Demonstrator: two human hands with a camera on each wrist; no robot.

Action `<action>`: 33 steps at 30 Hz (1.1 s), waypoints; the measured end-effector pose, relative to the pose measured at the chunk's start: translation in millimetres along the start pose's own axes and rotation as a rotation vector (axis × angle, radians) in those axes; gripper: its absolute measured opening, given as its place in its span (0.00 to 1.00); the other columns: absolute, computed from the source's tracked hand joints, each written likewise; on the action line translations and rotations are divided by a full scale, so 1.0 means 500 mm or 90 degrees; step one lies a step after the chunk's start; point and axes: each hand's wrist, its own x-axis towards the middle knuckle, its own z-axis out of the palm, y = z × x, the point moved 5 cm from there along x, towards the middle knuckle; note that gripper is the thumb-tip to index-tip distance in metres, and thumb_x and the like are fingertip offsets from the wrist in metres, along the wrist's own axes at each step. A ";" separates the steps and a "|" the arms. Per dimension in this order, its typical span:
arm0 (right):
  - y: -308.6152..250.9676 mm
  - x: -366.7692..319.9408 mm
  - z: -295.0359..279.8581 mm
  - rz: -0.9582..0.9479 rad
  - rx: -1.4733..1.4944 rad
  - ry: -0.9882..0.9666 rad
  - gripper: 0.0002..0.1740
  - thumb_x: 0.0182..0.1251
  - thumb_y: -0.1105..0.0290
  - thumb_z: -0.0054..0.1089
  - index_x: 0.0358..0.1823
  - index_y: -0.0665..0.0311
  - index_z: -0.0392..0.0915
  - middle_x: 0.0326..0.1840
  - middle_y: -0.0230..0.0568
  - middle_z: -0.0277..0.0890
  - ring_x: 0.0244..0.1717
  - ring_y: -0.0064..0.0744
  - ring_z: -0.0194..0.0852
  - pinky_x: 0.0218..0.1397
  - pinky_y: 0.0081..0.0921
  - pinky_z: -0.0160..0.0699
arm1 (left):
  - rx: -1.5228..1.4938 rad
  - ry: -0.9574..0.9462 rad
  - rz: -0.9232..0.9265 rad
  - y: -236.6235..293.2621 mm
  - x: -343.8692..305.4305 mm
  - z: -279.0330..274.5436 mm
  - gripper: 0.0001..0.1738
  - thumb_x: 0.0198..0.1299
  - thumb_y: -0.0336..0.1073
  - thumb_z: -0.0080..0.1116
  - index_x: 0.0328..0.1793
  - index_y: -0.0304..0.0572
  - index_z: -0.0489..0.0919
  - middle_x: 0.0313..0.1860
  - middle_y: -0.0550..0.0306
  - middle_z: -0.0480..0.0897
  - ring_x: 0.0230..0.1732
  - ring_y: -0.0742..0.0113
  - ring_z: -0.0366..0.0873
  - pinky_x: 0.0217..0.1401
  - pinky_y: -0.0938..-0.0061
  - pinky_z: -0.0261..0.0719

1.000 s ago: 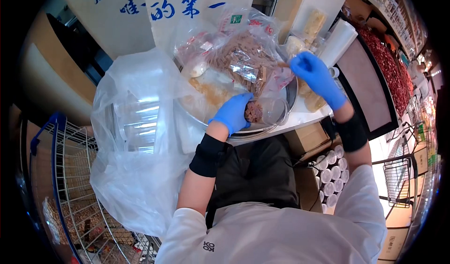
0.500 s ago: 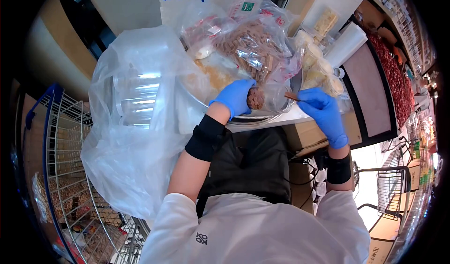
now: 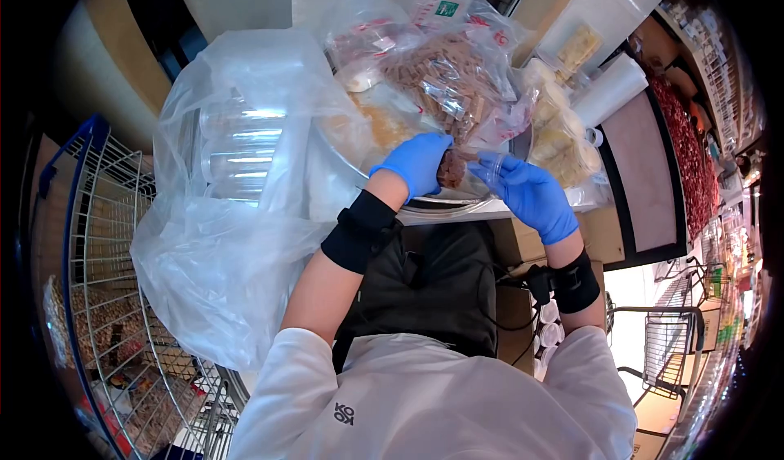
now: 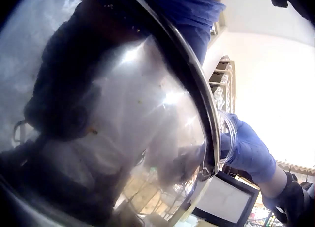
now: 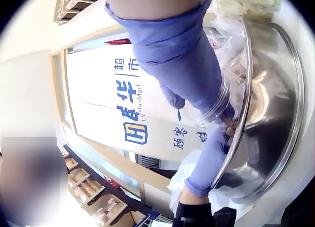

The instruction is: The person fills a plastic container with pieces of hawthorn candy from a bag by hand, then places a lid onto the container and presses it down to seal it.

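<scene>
A clear plastic jar lies tilted at the bowl's near edge, with brown pieces [image 3: 452, 169] at its base end. My gloved left hand [image 3: 416, 164] grips that end; in the right wrist view the left hand [image 5: 209, 163] is beyond the bowl rim. My gloved right hand [image 3: 532, 199] has its fingers inside the jar's mouth, with a brown strip at the fingertips. The jar's clear rim [image 4: 229, 138] circles the fingers of the right hand [image 4: 252, 155] in the left wrist view. Behind the jar, a bag of brown strips [image 3: 445, 76] lies in the steel bowl [image 5: 290, 89].
A plastic bag [image 3: 204, 284] with stacked clear containers [image 3: 245, 154] stands to the left, beside a wire cart [image 3: 106, 248]. Tubs of pale food [image 3: 563, 146] and a plastic roll [image 3: 612, 91] sit at the right. Lidded jars [image 3: 550, 335] stand in a box below.
The right hand came down from the bag's right side with a brown strip, then moved left into the jar's mouth. The left hand still grips the jar. The head view has shifted.
</scene>
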 end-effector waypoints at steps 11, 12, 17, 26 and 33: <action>0.015 -0.010 0.011 -0.040 0.232 0.114 0.19 0.64 0.76 0.48 0.52 0.86 0.69 0.70 0.64 0.63 0.75 0.58 0.58 0.72 0.36 0.69 | -0.001 -0.030 -0.029 0.001 -0.002 0.001 0.46 0.41 0.32 0.76 0.70 0.46 0.68 0.62 0.44 0.76 0.63 0.44 0.74 0.66 0.59 0.75; 0.016 -0.012 0.005 -0.045 0.248 0.178 0.17 0.66 0.74 0.46 0.50 0.85 0.69 0.70 0.63 0.62 0.75 0.58 0.58 0.72 0.36 0.69 | -0.003 -0.009 -0.015 0.000 -0.002 0.003 0.46 0.41 0.32 0.76 0.71 0.46 0.68 0.62 0.45 0.77 0.63 0.44 0.74 0.66 0.59 0.75; 0.016 -0.006 -0.033 -0.096 0.033 0.091 0.21 0.69 0.72 0.45 0.56 0.84 0.66 0.71 0.62 0.62 0.75 0.57 0.58 0.73 0.36 0.67 | -0.002 0.005 -0.013 -0.004 0.000 0.009 0.45 0.41 0.31 0.76 0.70 0.45 0.68 0.62 0.45 0.77 0.63 0.44 0.74 0.66 0.58 0.75; 0.026 -0.004 0.035 0.007 0.283 0.124 0.43 0.71 0.56 0.52 0.72 0.85 0.50 0.73 0.67 0.56 0.77 0.54 0.53 0.80 0.39 0.56 | -0.019 0.010 -0.013 -0.008 0.003 0.017 0.39 0.46 0.26 0.68 0.69 0.44 0.69 0.60 0.45 0.77 0.62 0.44 0.75 0.64 0.58 0.76; 0.026 -0.013 0.037 -0.006 0.349 0.155 0.44 0.71 0.54 0.54 0.73 0.85 0.49 0.72 0.66 0.58 0.76 0.53 0.56 0.77 0.39 0.61 | -0.040 0.041 -0.005 -0.006 -0.002 0.012 0.37 0.47 0.26 0.67 0.68 0.44 0.69 0.58 0.44 0.77 0.61 0.43 0.75 0.62 0.58 0.76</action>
